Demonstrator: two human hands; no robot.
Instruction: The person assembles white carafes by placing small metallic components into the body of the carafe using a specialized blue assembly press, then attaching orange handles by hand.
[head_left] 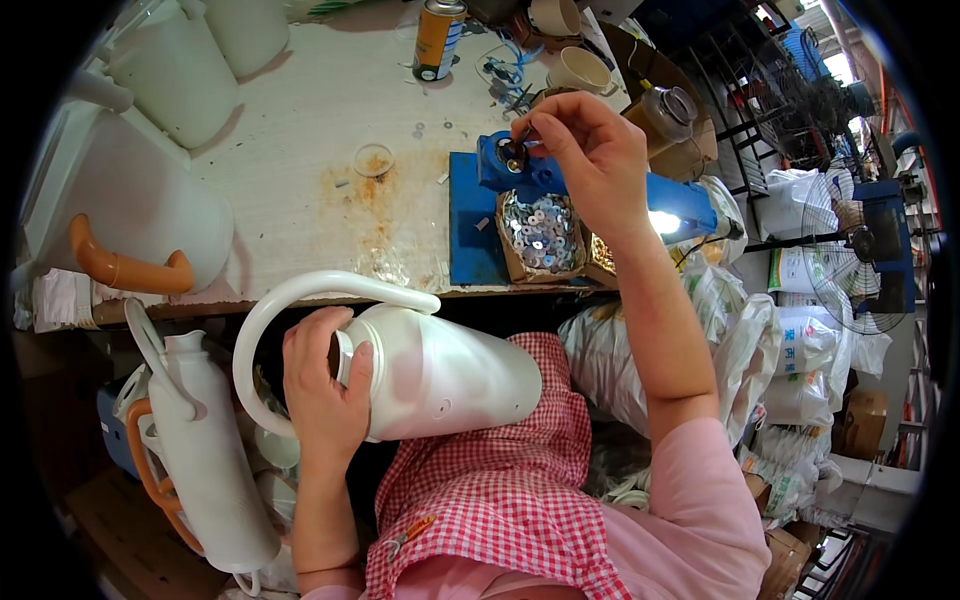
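The left hand (325, 375) is curled over the mouth end of a white jug (455, 375), thumb pressed to the collar and fingers wrapped round the far side. The right hand (597, 165) has thumb and forefinger drawn together on a small dark piece (521, 140), too small for me to make out.

The jug lies on its side across the apron (480, 520), its base pointing right, away from the left fingers; the handle (265, 350) loops round outside them. I'd judge it hollow and fairly light, stiff, its gloss slippery and easily scuffed. The collar gives the surest hold, the handle a second one; the smooth belly would roll.

Right under the pinching fingertips sits a blue machine (545, 178); just below them, nearer the lap, is a box of washers (540, 235). Left of those fingertips, a pale ring (374, 160) lies on the table (290, 130); a second jug (210, 430) leans left of the left wrist.
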